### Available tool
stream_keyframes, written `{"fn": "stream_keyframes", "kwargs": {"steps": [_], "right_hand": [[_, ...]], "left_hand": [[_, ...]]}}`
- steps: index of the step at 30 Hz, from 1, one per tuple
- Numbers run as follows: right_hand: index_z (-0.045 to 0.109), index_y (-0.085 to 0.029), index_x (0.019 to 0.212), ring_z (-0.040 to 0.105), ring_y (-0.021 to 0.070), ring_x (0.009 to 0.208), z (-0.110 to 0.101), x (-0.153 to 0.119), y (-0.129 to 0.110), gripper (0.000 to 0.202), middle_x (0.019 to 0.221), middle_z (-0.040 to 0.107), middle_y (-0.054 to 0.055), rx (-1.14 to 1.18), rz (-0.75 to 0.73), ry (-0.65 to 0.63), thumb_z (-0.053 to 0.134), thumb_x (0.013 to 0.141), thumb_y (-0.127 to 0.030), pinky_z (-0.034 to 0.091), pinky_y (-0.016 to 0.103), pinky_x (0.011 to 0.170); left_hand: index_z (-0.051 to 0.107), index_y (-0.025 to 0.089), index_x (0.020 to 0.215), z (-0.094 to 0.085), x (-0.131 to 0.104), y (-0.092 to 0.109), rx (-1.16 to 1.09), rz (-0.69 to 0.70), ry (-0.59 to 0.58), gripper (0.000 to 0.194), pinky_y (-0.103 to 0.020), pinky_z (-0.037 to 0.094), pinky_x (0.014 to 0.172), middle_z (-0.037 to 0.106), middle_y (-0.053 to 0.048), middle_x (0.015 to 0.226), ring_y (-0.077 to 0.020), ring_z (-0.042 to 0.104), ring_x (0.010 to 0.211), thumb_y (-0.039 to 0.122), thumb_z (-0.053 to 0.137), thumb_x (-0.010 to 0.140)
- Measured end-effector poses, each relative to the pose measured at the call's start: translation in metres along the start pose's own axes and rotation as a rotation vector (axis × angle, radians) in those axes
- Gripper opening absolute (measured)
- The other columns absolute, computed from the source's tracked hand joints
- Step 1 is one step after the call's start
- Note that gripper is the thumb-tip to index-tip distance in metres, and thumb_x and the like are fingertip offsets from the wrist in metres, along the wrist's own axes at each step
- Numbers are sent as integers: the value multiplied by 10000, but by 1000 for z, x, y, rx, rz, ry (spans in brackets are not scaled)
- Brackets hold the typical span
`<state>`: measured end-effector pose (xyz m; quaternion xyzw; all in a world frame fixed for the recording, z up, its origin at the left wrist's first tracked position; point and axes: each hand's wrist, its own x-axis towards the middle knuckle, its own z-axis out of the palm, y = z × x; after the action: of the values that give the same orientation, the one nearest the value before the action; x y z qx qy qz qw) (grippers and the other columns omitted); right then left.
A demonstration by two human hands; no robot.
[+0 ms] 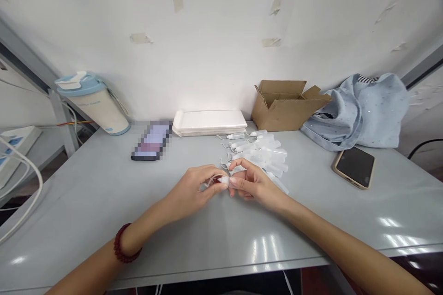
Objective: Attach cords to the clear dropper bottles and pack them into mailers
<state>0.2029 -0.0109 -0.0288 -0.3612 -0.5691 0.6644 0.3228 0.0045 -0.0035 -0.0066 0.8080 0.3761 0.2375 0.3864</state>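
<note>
Between both hands, above the grey table (194, 244), is a small white, translucent tube with a pointed white cap (224, 179) and a thin cord at its tip. My left hand (194, 191) pinches the cap end between thumb and fingers. My right hand (254, 184) is closed on the tube's body, which its fingers mostly cover. Just behind my right hand lies a loose pile of similar clear tubes (273, 154) with white caps and thin cords, the caps pointing left.
A stack of white flat packs (211, 122) lies against the wall, beside an open cardboard box (287, 113). A light-blue cloth bag (377, 110) and a phone (356, 166) are at right. A second phone (152, 140) and a cream tumbler (100, 106) stand left, near a power strip (20, 147).
</note>
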Motion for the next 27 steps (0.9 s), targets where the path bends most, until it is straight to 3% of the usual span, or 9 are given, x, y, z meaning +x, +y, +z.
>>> {"fn": "stream_keyframes", "kwargs": {"steps": [5,9,12,16,19,21,24,27], "right_hand": [[414,-225,990,516,105,613,6,-3,-3,218,740,626,-16,-211,-150,128,553,864,-336,319,221,523],[414,-228,970,485,115,578,8,-4,-4,165,729,628,-16,-443,-254,160,526,868,-292,302,232,503],[424,-224,968,466,118,587,9,-6,-3,140,741,613,-12,-530,-279,151,510,871,-276,295,235,511],[378,-230,899,430,96,576,9,-8,-6,154,691,530,-40,-224,-133,20,479,902,-347,322,230,543],[312,-243,834,258,57,464,8,-8,-10,253,582,366,-95,125,64,-86,482,903,-418,211,182,447],[295,-250,815,162,51,442,6,-9,-11,285,542,302,-108,257,178,-121,504,894,-428,118,173,414],[300,-254,813,117,49,434,5,-8,-11,298,504,289,-113,329,268,-135,532,878,-428,73,172,391],[311,-251,810,120,45,427,4,-6,-10,305,491,280,-117,304,267,-132,539,872,-444,80,160,383]], "left_hand": [[603,171,711,-2,2,3,-186,-183,-59,334,-221,408,586,577,9,658,-134,537,636,396,446,902],[550,167,680,0,1,-1,-299,-234,-75,378,-230,421,600,539,17,621,-126,527,601,448,428,902],[530,170,671,1,1,-2,-258,-228,-78,369,-220,388,559,515,26,601,-115,487,575,439,430,903],[464,169,598,4,-1,0,-193,-192,-87,413,-218,332,510,454,37,544,-101,421,524,427,398,914],[434,170,587,6,-4,3,-140,-113,-77,401,-217,313,506,425,40,551,-96,388,528,391,399,919],[466,165,629,6,-6,4,-32,23,-58,337,-217,319,532,438,35,598,-97,383,559,338,425,916],[517,157,731,6,-8,4,126,222,-17,208,-224,345,597,477,22,671,-101,406,605,255,454,904],[513,158,742,7,-8,4,143,247,28,170,-225,354,612,491,21,679,-102,425,611,227,464,889]]}}
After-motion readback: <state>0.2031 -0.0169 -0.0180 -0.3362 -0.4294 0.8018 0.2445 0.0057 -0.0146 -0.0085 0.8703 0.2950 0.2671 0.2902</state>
